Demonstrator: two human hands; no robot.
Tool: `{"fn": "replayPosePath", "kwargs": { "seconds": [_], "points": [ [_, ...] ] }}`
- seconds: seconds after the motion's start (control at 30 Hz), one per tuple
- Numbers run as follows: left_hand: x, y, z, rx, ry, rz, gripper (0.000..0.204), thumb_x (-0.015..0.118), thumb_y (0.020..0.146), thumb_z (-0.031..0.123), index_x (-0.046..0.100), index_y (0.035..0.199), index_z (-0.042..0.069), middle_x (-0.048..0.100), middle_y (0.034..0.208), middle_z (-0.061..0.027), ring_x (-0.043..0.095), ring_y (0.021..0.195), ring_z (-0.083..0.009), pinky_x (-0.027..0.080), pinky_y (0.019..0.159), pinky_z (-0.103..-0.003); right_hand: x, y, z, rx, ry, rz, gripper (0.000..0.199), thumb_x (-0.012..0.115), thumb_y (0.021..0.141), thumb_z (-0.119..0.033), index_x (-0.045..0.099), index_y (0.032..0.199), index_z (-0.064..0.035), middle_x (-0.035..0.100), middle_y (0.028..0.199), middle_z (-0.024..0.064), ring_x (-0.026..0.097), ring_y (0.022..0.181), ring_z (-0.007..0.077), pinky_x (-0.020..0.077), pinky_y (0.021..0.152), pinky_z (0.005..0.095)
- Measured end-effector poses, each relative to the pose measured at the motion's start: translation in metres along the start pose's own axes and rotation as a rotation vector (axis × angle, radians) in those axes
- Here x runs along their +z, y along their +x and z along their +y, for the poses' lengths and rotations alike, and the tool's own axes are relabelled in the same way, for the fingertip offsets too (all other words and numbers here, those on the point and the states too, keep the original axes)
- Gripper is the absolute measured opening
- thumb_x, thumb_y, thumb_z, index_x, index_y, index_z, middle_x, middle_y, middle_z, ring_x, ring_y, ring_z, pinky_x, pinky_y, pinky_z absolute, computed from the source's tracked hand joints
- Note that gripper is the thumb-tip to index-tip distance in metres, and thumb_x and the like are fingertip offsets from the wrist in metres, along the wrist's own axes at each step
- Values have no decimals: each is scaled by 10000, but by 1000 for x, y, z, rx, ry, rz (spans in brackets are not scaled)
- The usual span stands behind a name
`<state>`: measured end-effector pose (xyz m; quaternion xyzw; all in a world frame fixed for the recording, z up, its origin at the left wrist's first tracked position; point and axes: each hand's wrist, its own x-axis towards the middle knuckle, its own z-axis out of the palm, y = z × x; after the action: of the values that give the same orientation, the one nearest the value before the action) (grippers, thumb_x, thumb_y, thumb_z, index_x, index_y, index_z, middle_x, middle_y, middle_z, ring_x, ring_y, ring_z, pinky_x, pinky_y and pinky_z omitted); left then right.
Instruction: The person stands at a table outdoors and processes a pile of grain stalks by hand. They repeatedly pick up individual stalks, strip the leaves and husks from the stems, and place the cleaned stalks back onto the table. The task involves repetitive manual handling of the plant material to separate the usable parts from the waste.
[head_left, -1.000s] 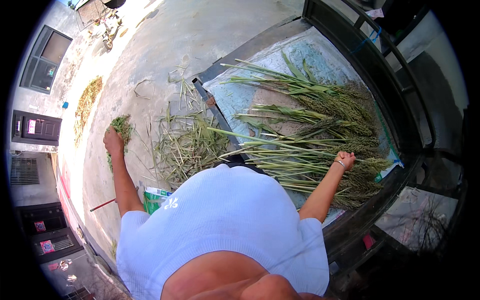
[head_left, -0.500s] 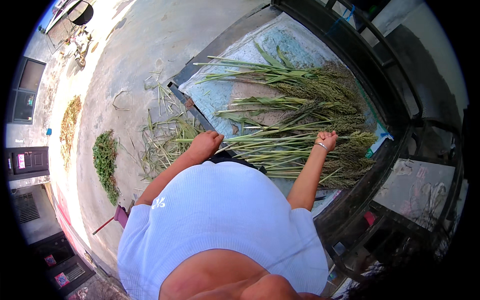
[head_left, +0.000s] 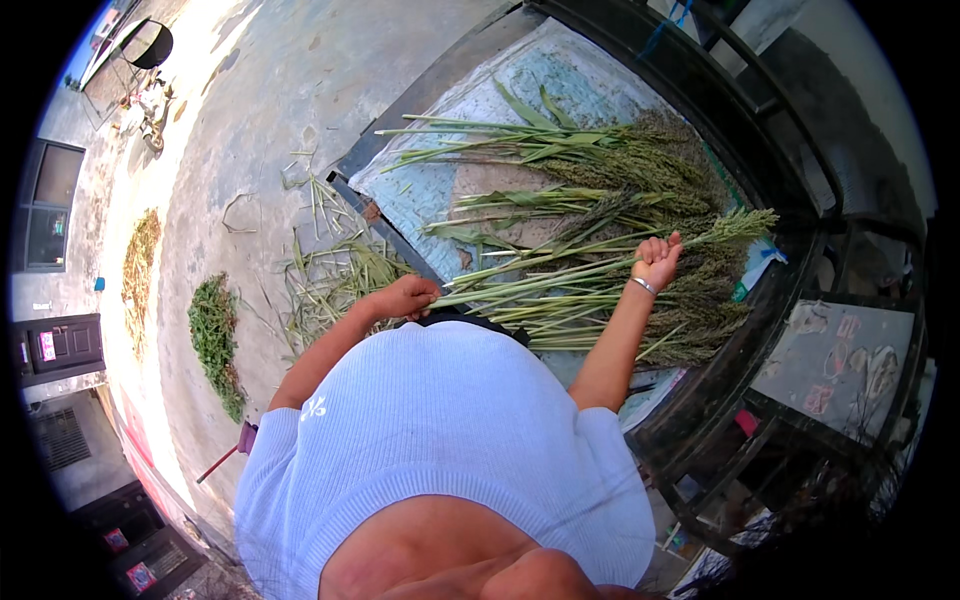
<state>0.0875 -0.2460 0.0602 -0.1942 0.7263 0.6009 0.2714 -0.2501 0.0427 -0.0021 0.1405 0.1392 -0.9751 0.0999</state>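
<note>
green long-stalked grain bundle [head_left: 560,280] lies on the pale woven sack sheet [head_left: 560,90]. left hand [head_left: 405,297] grips the stalk ends at the sheet's near edge. right hand [head_left: 657,260] is clamped on the bundle further along, hands well apart.

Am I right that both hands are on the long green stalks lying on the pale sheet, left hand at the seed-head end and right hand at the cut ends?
Not quite: the hands are swapped. In the head view the left hand grips the cut ends of the stalks, and the right hand holds them near the seed heads. The stalks do lie on the pale sheet.
</note>
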Motion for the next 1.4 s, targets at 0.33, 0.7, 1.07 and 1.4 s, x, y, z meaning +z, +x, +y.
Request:
{"fn": "replayPosePath", "kwargs": {
  "seconds": [0.33, 0.7, 1.07, 1.4],
  "points": [
    [-143, -186, -216, -825, 815, 184, 158, 509, 765, 127, 622, 846, 51, 614, 781, -119, 593, 664, -223, 479, 595, -355, -98, 49, -115, -141, 68, 186, 459, 278, 913, -406, 563, 901, -46, 353, 490, -25, 309, 375, 86, 300, 320, 233],
    [23, -166, -280, -777, 268, 909, 328, 575, 722, 329, 637, 739, 8, 609, 740, -197, 602, 757, -326, 467, 691, -376, -161, -1, -25, -1, -2080, 715, 289, 464, 860, -176, 528, 1077, 4, 563, 1000, 201, 568, 852, 318, 495, 687, 416],
    [28, -81, -163, -259, 255, 913, 194, 609, 744, 135, 591, 894, 14, 598, 789, -154, 601, 706, -298, 469, 630, -337, -153, -15, 154, 496, -901, 535, 116, 480, 850, -84, 420, 854, 16, 556, 735, 148, 476, 463, 123, 319, 348, 238],
    [50, 45, 55, 319, 681, 572, 281, 570, 759, 157, 540, 1012, 40, 551, 969, -154, 533, 856, -345, 444, 711, -393, -80, -98, 111, 732, -650, 55, 161, 597, 794, -89, 454, 728, -53, 591, 726, 103, 519, 516, 104, 398, 392, 213]
  ]
}}
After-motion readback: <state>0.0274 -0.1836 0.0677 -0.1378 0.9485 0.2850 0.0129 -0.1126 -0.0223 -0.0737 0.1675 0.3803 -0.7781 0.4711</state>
